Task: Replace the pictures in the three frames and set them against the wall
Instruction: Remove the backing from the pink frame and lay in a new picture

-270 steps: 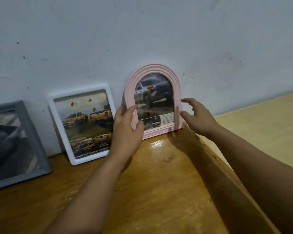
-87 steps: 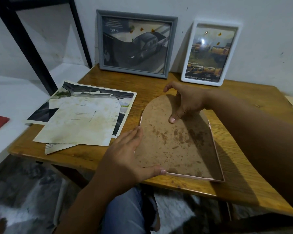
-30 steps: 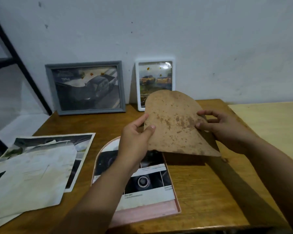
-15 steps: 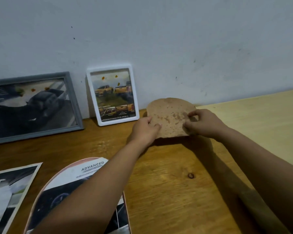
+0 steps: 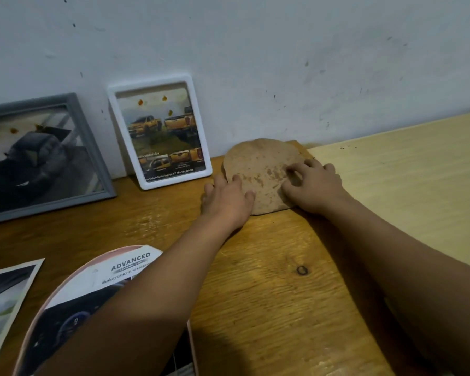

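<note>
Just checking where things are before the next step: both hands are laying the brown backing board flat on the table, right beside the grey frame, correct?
Not quite. The head view shows both the left hand and right hand laying the brown backing board on the table, but beside the white frame. The grey frame stands further left.
</note>
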